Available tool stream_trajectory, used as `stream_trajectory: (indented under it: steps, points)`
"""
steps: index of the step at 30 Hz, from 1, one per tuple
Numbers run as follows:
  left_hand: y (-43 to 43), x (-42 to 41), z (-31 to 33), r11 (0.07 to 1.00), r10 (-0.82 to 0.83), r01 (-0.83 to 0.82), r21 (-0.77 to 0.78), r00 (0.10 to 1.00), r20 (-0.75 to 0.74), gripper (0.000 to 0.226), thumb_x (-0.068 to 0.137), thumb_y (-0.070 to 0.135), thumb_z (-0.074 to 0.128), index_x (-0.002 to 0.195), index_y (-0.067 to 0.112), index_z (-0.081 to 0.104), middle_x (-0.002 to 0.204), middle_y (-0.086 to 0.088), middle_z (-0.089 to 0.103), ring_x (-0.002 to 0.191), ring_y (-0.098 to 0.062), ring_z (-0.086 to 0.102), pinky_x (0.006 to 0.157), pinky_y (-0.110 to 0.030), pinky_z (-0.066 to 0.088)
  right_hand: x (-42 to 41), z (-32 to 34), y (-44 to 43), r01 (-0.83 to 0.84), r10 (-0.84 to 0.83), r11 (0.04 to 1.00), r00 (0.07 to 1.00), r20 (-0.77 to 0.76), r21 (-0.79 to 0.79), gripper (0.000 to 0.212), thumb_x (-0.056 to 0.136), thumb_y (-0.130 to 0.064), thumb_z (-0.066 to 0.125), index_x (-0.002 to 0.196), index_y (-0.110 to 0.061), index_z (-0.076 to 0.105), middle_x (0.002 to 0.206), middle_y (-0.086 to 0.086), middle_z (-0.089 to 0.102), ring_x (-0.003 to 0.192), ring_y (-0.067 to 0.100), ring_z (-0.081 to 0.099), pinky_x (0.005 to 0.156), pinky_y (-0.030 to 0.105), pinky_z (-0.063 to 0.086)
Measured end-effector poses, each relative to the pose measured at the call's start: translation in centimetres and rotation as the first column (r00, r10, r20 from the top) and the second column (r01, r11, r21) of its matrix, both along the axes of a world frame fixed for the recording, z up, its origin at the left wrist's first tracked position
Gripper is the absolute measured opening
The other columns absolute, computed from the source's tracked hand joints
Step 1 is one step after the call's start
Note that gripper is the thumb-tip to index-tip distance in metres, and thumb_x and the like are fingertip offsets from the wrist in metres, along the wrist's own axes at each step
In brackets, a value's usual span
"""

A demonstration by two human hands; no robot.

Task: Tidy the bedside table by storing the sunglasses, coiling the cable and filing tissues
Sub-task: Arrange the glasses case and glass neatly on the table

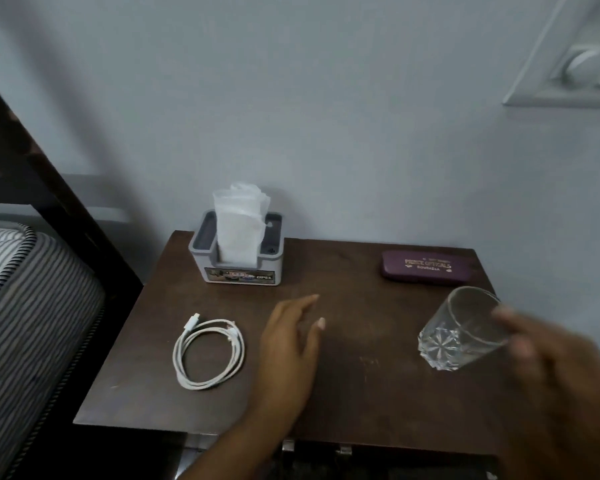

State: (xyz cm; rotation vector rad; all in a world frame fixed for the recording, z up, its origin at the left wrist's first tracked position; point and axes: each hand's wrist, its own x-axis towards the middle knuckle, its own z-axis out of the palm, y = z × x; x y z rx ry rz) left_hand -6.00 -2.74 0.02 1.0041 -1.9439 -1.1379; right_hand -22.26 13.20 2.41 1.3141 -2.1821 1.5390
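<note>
The cable [208,353] is lying coiled on the worktop [361,375] near its left front, the tissues [239,230] are standing upright in the holder [238,258] at the back, and the closed case [426,266] is sitting at the back right; no sunglasses are showing, so they are probably inside it. The glass [465,329] is tilting above the right side, gripped by the right hand [548,362], whose fingers are wrapping its far side. To finish well, the person is best setting it down upright, clear of the case and away from the edge. The left hand [288,344] is hovering open and empty, fingers spread, just right of the cable.
</note>
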Motion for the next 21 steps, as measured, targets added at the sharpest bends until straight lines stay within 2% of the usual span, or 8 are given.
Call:
stream_trajectory:
  steps: [2, 5, 7, 8, 11, 14, 18, 21]
  points:
    - [-0.5, -3.5, -0.1, 0.998, -0.035, 0.036, 0.057, 0.999, -0.021, 0.031, 0.088, 0.012, 0.057, 0.118, 0.017, 0.063, 0.113, 0.003, 0.061, 0.103, -0.012, 0.060, 0.094, -0.032, 0.049, -4.0, 1.3, 0.5, 0.238, -0.190, 0.960, 0.940, 0.284, -0.147, 0.035, 0.092, -0.057, 0.038, 0.114, -0.040, 0.059, 0.118, -0.018, 0.062, 0.108, 0.002, 0.059, 0.094, 0.029, 0.047]
    - [-1.4, -8.3, -0.8, 0.982, -0.029, 0.029, 0.187, 1.000, -0.002, 0.035, 0.091, 0.004, 0.051, 0.124, 0.011, 0.059, 0.123, -0.006, 0.061, 0.112, -0.016, 0.058, 0.101, -0.027, 0.043, -9.5, 2.2, -0.1, 0.409, -0.284, 0.892, 0.840, 0.463, -0.195, 0.027, 0.095, -0.033, 0.045, 0.106, -0.018, 0.065, 0.105, -0.001, 0.067, 0.104, 0.012, 0.063, 0.093, 0.031, 0.051]
    - [-2.1, -10.9, -2.0, 0.958, -0.063, 0.055, 0.281, 0.998, 0.017, 0.039, 0.093, 0.003, 0.047, 0.130, 0.010, 0.053, 0.133, -0.006, 0.056, 0.120, -0.016, 0.054, 0.107, -0.029, 0.040, -12.5, 0.3, -1.2, 0.373, -0.254, 0.923, 0.778, 0.575, -0.097, 0.018, 0.094, -0.018, 0.048, 0.097, -0.018, 0.066, 0.097, 0.003, 0.067, 0.095, 0.012, 0.067, 0.093, 0.032, 0.052]
    - [-2.3, -11.9, -2.7, 0.944, -0.083, 0.072, 0.321, 0.996, 0.022, 0.041, 0.094, 0.003, 0.045, 0.134, 0.010, 0.049, 0.137, -0.005, 0.053, 0.124, -0.017, 0.051, 0.108, -0.034, 0.039, -13.7, -1.2, -1.9, 0.317, -0.239, 0.948, 0.753, 0.614, -0.019, 0.018, 0.094, -0.013, 0.049, 0.098, -0.017, 0.066, 0.099, 0.008, 0.067, 0.089, 0.009, 0.068, 0.089, 0.027, 0.053]
    - [-2.8, -14.3, -4.7, 0.916, -0.139, 0.115, 0.384, 0.990, 0.034, 0.049, 0.093, 0.000, 0.040, 0.140, 0.014, 0.040, 0.146, -0.005, 0.044, 0.133, -0.019, 0.042, 0.109, -0.042, 0.039, -15.5, -4.3, -3.8, 0.143, -0.210, 0.978, 0.685, 0.698, 0.154, 0.026, 0.093, -0.011, 0.053, 0.116, -0.003, 0.061, 0.117, 0.019, 0.063, 0.099, 0.021, 0.063, 0.067, 0.006, 0.052]
    - [-2.9, -15.7, -5.9, 0.895, -0.140, 0.117, 0.431, 0.990, 0.022, 0.058, 0.089, -0.004, 0.040, 0.143, 0.018, 0.035, 0.149, -0.006, 0.039, 0.136, -0.020, 0.037, 0.109, -0.045, 0.038, -15.6, -4.9, -5.2, 0.043, -0.183, 0.978, 0.651, 0.737, 0.205, 0.038, 0.091, -0.009, 0.055, 0.129, -0.002, 0.052, 0.130, 0.014, 0.054, 0.109, 0.021, 0.055, 0.071, 0.009, 0.052]
    - [-2.3, -16.5, -6.0, 0.891, -0.169, 0.155, 0.426, 0.986, -0.006, 0.066, 0.085, -0.009, 0.042, 0.145, 0.018, 0.031, 0.150, -0.002, 0.036, 0.137, -0.018, 0.035, 0.110, -0.046, 0.037, -16.2, -5.5, -5.7, -0.010, -0.152, 0.979, 0.631, 0.761, 0.204, 0.040, 0.089, -0.008, 0.058, 0.128, -0.005, 0.053, 0.135, 0.016, 0.051, 0.114, 0.024, 0.056, 0.085, 0.019, 0.053]
    - [-1.9, -16.2, -5.5, 0.894, -0.157, 0.142, 0.424, 0.988, 0.001, 0.065, 0.088, -0.010, 0.042, 0.145, 0.017, 0.030, 0.151, -0.002, 0.035, 0.138, -0.016, 0.034, 0.113, -0.041, 0.034, -16.4, -5.5, -5.7, -0.027, -0.166, 0.970, 0.657, 0.736, 0.243, 0.039, 0.087, -0.007, 0.061, 0.126, -0.007, 0.056, 0.127, 0.014, 0.056, 0.105, 0.023, 0.060, 0.074, 0.010, 0.053]
